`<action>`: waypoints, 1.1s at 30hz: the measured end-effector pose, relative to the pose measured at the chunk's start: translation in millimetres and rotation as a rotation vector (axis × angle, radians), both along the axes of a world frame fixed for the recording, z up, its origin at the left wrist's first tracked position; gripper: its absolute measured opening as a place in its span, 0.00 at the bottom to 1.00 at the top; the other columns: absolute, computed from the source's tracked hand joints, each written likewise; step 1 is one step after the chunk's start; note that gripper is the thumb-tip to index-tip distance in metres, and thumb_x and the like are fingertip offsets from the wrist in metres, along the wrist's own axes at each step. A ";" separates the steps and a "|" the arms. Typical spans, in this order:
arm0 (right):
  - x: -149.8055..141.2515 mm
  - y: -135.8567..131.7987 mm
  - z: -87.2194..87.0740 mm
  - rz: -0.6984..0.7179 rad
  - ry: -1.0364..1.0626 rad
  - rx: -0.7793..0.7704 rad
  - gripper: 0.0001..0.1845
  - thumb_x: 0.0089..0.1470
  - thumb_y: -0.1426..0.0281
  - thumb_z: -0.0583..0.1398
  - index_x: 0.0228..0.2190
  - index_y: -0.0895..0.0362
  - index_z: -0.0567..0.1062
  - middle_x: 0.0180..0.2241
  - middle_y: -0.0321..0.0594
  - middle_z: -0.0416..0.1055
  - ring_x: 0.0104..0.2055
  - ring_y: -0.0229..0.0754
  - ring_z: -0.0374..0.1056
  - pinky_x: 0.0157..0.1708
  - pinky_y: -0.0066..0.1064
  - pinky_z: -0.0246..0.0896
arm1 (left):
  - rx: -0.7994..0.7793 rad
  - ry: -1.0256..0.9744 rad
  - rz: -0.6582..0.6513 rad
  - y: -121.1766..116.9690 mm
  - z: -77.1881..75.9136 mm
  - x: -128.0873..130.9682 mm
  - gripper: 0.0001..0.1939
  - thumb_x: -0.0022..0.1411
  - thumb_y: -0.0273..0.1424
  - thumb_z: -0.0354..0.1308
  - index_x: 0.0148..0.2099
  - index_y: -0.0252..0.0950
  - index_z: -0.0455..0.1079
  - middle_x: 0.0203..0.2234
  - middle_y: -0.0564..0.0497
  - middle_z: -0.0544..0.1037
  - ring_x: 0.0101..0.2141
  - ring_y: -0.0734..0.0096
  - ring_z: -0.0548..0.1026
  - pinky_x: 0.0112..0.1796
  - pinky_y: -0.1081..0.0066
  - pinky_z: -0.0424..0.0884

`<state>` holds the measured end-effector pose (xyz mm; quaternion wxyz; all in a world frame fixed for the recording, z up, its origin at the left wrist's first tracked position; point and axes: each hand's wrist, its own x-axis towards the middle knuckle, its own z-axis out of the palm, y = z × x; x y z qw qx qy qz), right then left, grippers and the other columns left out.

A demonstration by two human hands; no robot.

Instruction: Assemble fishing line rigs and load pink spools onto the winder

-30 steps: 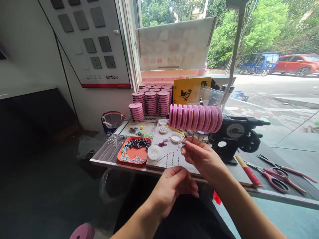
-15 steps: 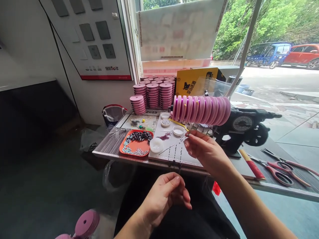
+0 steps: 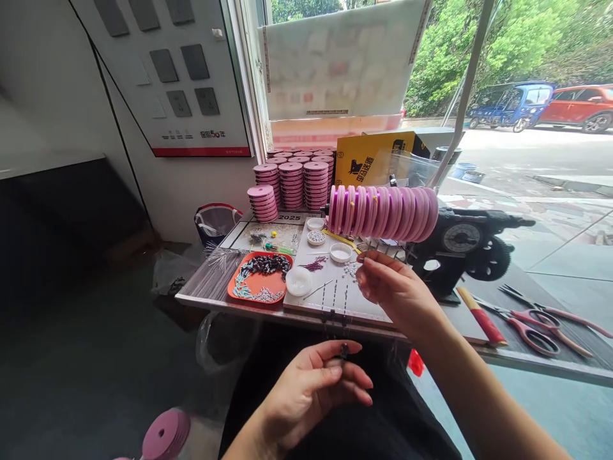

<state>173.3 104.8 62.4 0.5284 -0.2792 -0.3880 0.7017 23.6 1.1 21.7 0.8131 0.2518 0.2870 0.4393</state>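
Observation:
My left hand is in front of the table edge, over my lap. Its thumb and fingers close on a small dark piece that looks like black beads; faint strands lead from it toward the table. My right hand is raised over the board's right side, thumb and index finger pinched together. Whatever is in that pinch is too fine to make out. Above it runs a row of pink spools on a dark hand-cranked winder. Dark beaded strands lie on the pale board between the hands.
An orange tray of black, turquoise and silvery beads stands left, near a white round lid and small white dishes. Stacked pink spools and a yellow box stand behind. Scissors lie at the right edge.
My left hand has turned and its fingers have spread, bringing the dark piece between thumb and index finger into view. My right hand holds nearly the same place and pinch.

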 end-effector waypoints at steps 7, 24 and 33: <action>-0.1 0.1 -1.0 -0.003 -0.032 0.035 0.15 0.40 0.64 0.66 0.27 0.58 0.68 0.16 0.33 0.65 0.16 0.31 0.55 0.15 0.22 0.44 | -0.021 0.026 0.004 -2.5 -3.6 -1.1 0.13 0.54 0.21 0.53 0.43 0.27 0.70 0.25 0.44 0.77 0.25 0.68 0.76 0.33 0.69 0.68; 3.7 15.2 15.7 -0.079 -0.243 0.233 0.14 0.42 0.63 0.65 0.22 0.60 0.69 0.17 0.29 0.56 0.18 0.29 0.48 0.17 0.22 0.40 | 0.314 0.243 0.169 82.4 58.4 33.3 0.14 0.53 0.38 0.57 0.36 0.32 0.67 0.24 0.51 0.74 0.17 0.77 0.71 0.23 0.75 0.66; 0.4 6.0 14.3 -0.018 -0.244 0.180 0.15 0.40 0.60 0.65 0.21 0.58 0.68 0.15 0.30 0.55 0.16 0.31 0.47 0.16 0.25 0.40 | 0.244 0.282 0.328 70.3 52.7 42.7 0.08 0.52 0.32 0.56 0.26 0.33 0.64 0.16 0.55 0.71 0.15 0.81 0.68 0.20 0.80 0.63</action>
